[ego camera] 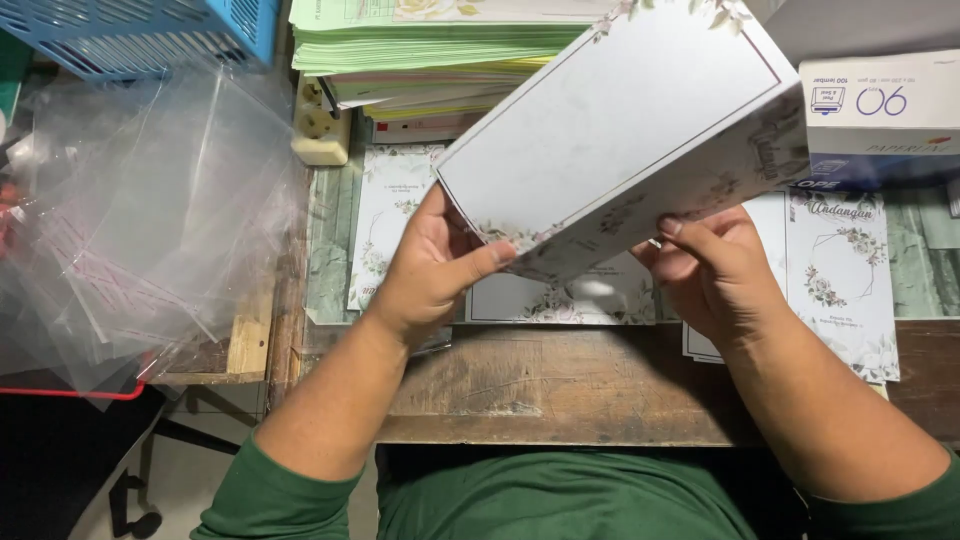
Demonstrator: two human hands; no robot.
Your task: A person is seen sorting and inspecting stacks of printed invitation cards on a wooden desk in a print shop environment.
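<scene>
A large white card [610,120] with a thin dark border and flower print is held up above the wooden desk [540,390], tilted toward the upper right. My left hand [430,270] grips its lower left corner, thumb across the front edge. My right hand [715,270] pinches its lower edge from underneath, thumb on the folded flap. More white floral cards lie flat on the desk below: one [385,220] behind my left hand, one [570,295] under the held card, one [845,280] at the right.
A pile of clear plastic sleeves [150,220] fills the left side. A blue plastic basket [130,35] sits at the top left, a cream power socket [320,125] beside a stack of green and white paper [430,45]. A white and blue box [880,115] stands at the top right.
</scene>
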